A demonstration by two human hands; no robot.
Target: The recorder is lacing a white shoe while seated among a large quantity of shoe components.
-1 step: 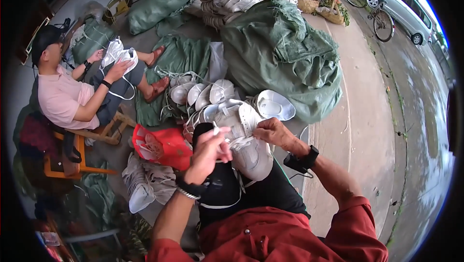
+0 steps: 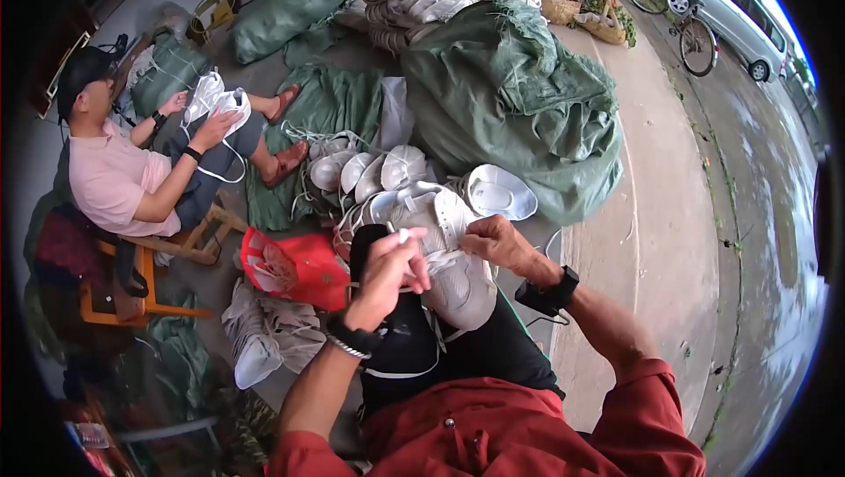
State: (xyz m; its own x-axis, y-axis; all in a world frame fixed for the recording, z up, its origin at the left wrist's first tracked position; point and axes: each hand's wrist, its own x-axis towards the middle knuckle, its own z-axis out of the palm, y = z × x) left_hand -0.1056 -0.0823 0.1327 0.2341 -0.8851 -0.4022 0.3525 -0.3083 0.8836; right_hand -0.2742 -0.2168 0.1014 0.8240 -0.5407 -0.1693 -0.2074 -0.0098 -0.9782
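A light grey mesh shoe upper [image 2: 465, 294] with a row of eyelets lies over my dark-trousered thighs. At its right edge, my right hand [image 2: 502, 243] is closed in a pinch, and a white shoelace [image 2: 443, 259] crosses the upper toward those fingertips. My left hand [image 2: 392, 273] hovers just left of the upper, fingers curled together. Something small and white shows at its fingertips, too small to name. Beyond the upper sit several more white shoe uppers [image 2: 404, 166], with loose laces among them.
A red bag [image 2: 304, 276] stands to my left, beside stacked pale uppers [image 2: 264, 336]. Ahead bulges a large green sack [image 2: 519, 116]. At the left, a seated person [image 2: 123, 160] holds a white shoe upper [image 2: 214, 99]. A wooden stool [image 2: 132, 288] and concrete pavement [image 2: 651, 213] flank me.
My left hand has shifted slightly to the right, nearer the shoe upper, and its fingers have turned a little. My right hand stays at the upper's edge.
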